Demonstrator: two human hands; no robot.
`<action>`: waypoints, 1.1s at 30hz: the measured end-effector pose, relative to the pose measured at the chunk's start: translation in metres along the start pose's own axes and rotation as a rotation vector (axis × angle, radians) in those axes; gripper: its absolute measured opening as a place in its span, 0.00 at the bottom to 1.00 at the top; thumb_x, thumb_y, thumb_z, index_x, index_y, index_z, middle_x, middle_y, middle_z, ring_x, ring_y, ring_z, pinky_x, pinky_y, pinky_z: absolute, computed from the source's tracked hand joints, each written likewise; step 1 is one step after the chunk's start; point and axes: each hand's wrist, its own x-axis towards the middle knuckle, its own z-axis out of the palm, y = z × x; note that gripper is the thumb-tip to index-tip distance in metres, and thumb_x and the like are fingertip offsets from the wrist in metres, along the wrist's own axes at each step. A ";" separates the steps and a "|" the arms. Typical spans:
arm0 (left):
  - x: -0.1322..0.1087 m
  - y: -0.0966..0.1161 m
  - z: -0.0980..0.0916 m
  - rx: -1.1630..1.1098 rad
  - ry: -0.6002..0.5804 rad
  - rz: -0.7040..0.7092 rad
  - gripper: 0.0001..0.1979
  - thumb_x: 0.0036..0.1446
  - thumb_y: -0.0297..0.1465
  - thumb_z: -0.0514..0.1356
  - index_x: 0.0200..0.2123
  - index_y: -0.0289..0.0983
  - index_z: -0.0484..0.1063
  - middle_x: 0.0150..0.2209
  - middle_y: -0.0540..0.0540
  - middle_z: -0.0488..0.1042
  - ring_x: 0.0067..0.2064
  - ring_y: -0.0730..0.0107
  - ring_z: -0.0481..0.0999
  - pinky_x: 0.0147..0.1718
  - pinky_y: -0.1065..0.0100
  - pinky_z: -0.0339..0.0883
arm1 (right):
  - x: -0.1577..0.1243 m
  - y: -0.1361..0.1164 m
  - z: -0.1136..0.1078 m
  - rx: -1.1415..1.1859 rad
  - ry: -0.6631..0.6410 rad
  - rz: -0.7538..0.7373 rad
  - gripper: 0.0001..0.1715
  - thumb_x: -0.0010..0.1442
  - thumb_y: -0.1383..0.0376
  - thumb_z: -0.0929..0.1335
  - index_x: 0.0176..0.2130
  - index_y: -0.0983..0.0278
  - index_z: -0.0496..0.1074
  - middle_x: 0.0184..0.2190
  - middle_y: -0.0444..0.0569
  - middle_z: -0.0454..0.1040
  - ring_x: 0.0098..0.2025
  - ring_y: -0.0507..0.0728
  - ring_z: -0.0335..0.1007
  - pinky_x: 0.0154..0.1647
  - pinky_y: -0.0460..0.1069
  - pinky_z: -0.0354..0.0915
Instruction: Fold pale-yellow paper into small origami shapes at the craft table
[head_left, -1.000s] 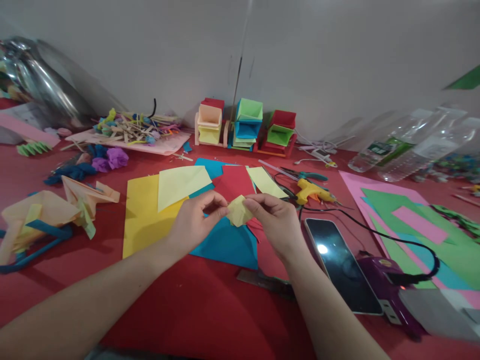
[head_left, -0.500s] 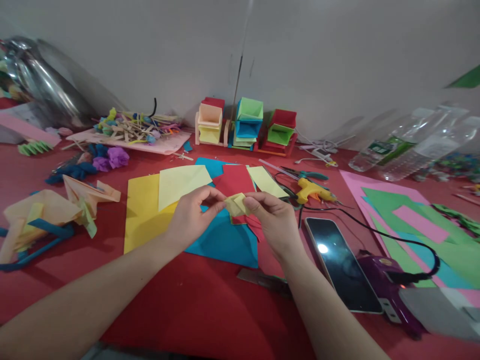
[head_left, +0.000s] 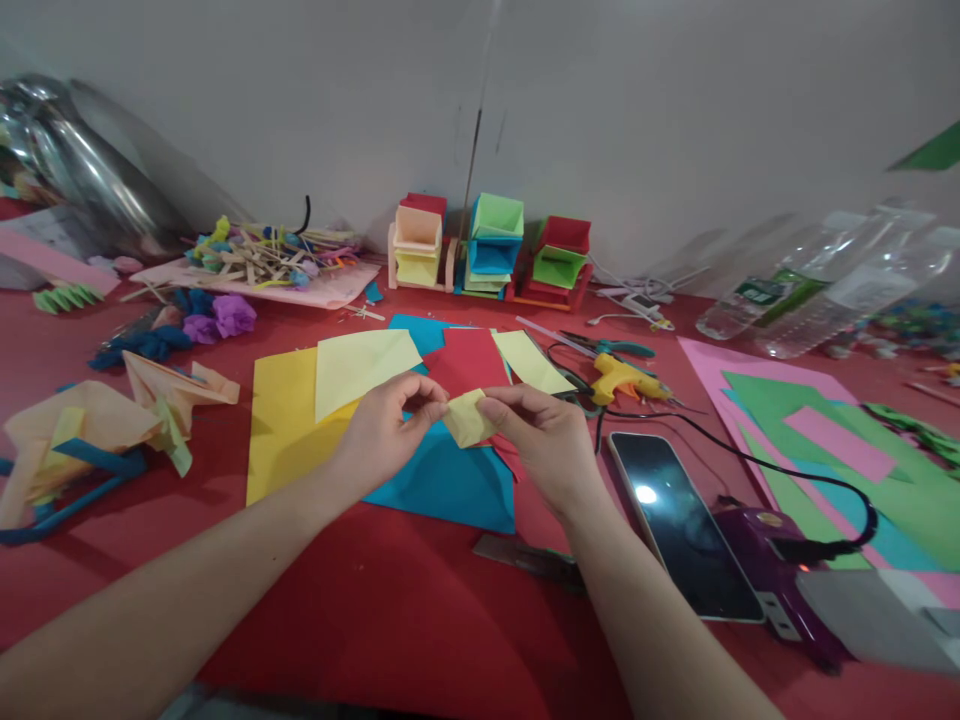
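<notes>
A small folded piece of pale yellow paper [head_left: 466, 418] is held in the air between both hands, above the table's middle. My left hand [head_left: 386, 425] pinches its left edge with thumb and fingertips. My right hand [head_left: 544, 435] pinches its right edge, fingers curled. Under the hands lie overlapping sheets: a yellow sheet [head_left: 289, 425], a blue sheet [head_left: 450, 485], a red sheet [head_left: 469, 362] and two pale yellow sheets [head_left: 364, 362].
A phone [head_left: 679, 520], a purple power strip [head_left: 772, 575] and a yellow glue gun [head_left: 622, 380] lie to the right. Folded paper boxes [head_left: 491, 250] stand at the wall. Plastic bottles [head_left: 817, 285], pink and green sheets [head_left: 840, 450], sticks [head_left: 262, 255] and crumpled paper [head_left: 90, 425] surround them.
The folded yellow paper has been turned between the fingertips, showing a flatter face now. Both hands stayed at about the same spot over the sheets.
</notes>
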 end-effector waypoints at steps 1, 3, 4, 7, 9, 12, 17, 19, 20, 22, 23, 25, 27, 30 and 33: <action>0.000 0.000 0.000 -0.024 -0.017 -0.020 0.04 0.53 0.29 0.56 0.28 0.37 0.69 0.28 0.51 0.74 0.30 0.73 0.71 0.30 0.72 0.64 | 0.000 0.000 0.000 -0.014 0.010 -0.010 0.09 0.49 0.61 0.70 0.31 0.64 0.76 0.30 0.47 0.77 0.32 0.54 0.71 0.33 0.49 0.67; 0.000 0.001 0.002 -0.084 -0.036 -0.071 0.05 0.53 0.30 0.56 0.27 0.37 0.68 0.27 0.51 0.73 0.29 0.73 0.72 0.27 0.73 0.64 | 0.000 0.001 0.000 -0.030 0.028 -0.020 0.09 0.49 0.61 0.70 0.31 0.64 0.76 0.29 0.48 0.77 0.32 0.54 0.71 0.32 0.49 0.67; 0.000 0.001 0.002 -0.119 -0.037 -0.095 0.04 0.53 0.30 0.56 0.27 0.37 0.67 0.26 0.51 0.72 0.29 0.73 0.72 0.26 0.73 0.64 | 0.000 0.002 0.000 -0.032 0.036 -0.021 0.09 0.49 0.61 0.70 0.31 0.64 0.76 0.29 0.47 0.77 0.31 0.54 0.71 0.32 0.48 0.67; -0.001 0.001 0.003 -0.208 -0.037 -0.139 0.06 0.52 0.29 0.57 0.35 0.36 0.67 0.26 0.51 0.73 0.30 0.72 0.73 0.27 0.73 0.65 | 0.001 0.004 0.001 -0.029 0.048 -0.018 0.09 0.49 0.61 0.70 0.30 0.64 0.75 0.27 0.46 0.76 0.29 0.53 0.70 0.29 0.47 0.66; -0.001 0.002 0.003 -0.225 -0.070 -0.132 0.10 0.52 0.30 0.57 0.39 0.36 0.68 0.29 0.50 0.75 0.33 0.71 0.74 0.30 0.71 0.67 | 0.000 0.004 0.000 -0.037 0.046 -0.021 0.08 0.50 0.61 0.69 0.30 0.64 0.74 0.26 0.45 0.75 0.28 0.52 0.69 0.28 0.46 0.65; -0.002 0.003 0.002 -0.188 -0.148 -0.076 0.09 0.54 0.35 0.57 0.35 0.37 0.72 0.32 0.49 0.76 0.35 0.70 0.74 0.32 0.71 0.66 | -0.001 0.002 0.001 -0.088 0.033 -0.031 0.08 0.51 0.61 0.69 0.30 0.64 0.75 0.26 0.45 0.75 0.28 0.52 0.69 0.28 0.45 0.64; -0.002 0.004 0.000 -0.134 -0.104 -0.131 0.10 0.53 0.36 0.57 0.27 0.37 0.73 0.24 0.51 0.73 0.26 0.74 0.70 0.24 0.74 0.63 | -0.004 -0.004 0.004 -0.182 0.016 -0.077 0.08 0.51 0.62 0.68 0.30 0.64 0.75 0.27 0.46 0.76 0.30 0.53 0.70 0.31 0.47 0.65; -0.001 0.005 0.000 -0.160 -0.098 -0.144 0.09 0.52 0.36 0.59 0.26 0.37 0.72 0.24 0.52 0.73 0.26 0.75 0.69 0.24 0.74 0.63 | -0.005 -0.005 0.004 -0.203 0.007 -0.089 0.08 0.51 0.62 0.68 0.30 0.64 0.75 0.28 0.46 0.76 0.30 0.53 0.70 0.31 0.47 0.64; -0.001 0.005 -0.001 -0.171 -0.103 -0.148 0.09 0.51 0.36 0.59 0.26 0.36 0.72 0.23 0.52 0.73 0.25 0.75 0.69 0.24 0.74 0.63 | -0.005 -0.006 0.004 -0.211 0.002 -0.094 0.08 0.51 0.62 0.68 0.30 0.64 0.75 0.27 0.46 0.76 0.30 0.53 0.70 0.31 0.47 0.64; 0.000 0.004 -0.002 -0.173 -0.125 -0.160 0.09 0.51 0.36 0.60 0.25 0.36 0.72 0.23 0.51 0.73 0.25 0.75 0.70 0.24 0.74 0.63 | -0.005 -0.007 0.002 -0.218 0.002 -0.100 0.07 0.51 0.62 0.68 0.30 0.63 0.75 0.27 0.45 0.75 0.29 0.52 0.69 0.30 0.47 0.64; 0.000 0.004 -0.002 -0.169 -0.135 -0.165 0.10 0.51 0.37 0.60 0.25 0.36 0.71 0.23 0.51 0.73 0.25 0.75 0.70 0.24 0.74 0.63 | -0.005 -0.008 0.002 -0.214 0.006 -0.099 0.07 0.51 0.63 0.68 0.29 0.64 0.74 0.26 0.45 0.75 0.29 0.52 0.69 0.29 0.47 0.64; 0.000 0.002 -0.003 -0.162 -0.158 -0.164 0.11 0.51 0.38 0.59 0.24 0.36 0.71 0.23 0.50 0.74 0.25 0.74 0.70 0.24 0.74 0.63 | -0.004 -0.008 0.000 -0.189 0.006 -0.080 0.06 0.51 0.63 0.68 0.29 0.64 0.74 0.26 0.45 0.74 0.27 0.51 0.68 0.28 0.46 0.64; -0.001 0.002 -0.003 -0.159 -0.176 -0.146 0.12 0.52 0.39 0.58 0.25 0.36 0.71 0.23 0.50 0.74 0.25 0.74 0.71 0.24 0.73 0.63 | -0.004 -0.008 -0.001 -0.130 -0.013 -0.051 0.07 0.51 0.62 0.68 0.29 0.64 0.73 0.25 0.45 0.73 0.27 0.51 0.67 0.27 0.46 0.64; -0.002 0.004 -0.002 -0.116 -0.168 -0.108 0.11 0.53 0.37 0.58 0.25 0.37 0.71 0.23 0.51 0.73 0.26 0.74 0.70 0.24 0.74 0.62 | -0.004 -0.008 0.001 -0.057 -0.069 0.000 0.10 0.50 0.60 0.69 0.31 0.64 0.73 0.26 0.45 0.72 0.27 0.51 0.67 0.27 0.46 0.64; -0.005 0.007 0.001 -0.050 -0.151 -0.057 0.10 0.53 0.36 0.58 0.24 0.36 0.70 0.22 0.52 0.72 0.26 0.74 0.70 0.25 0.74 0.62 | -0.006 -0.011 0.003 -0.076 -0.094 0.036 0.10 0.48 0.60 0.70 0.28 0.65 0.73 0.23 0.44 0.71 0.25 0.49 0.64 0.25 0.45 0.61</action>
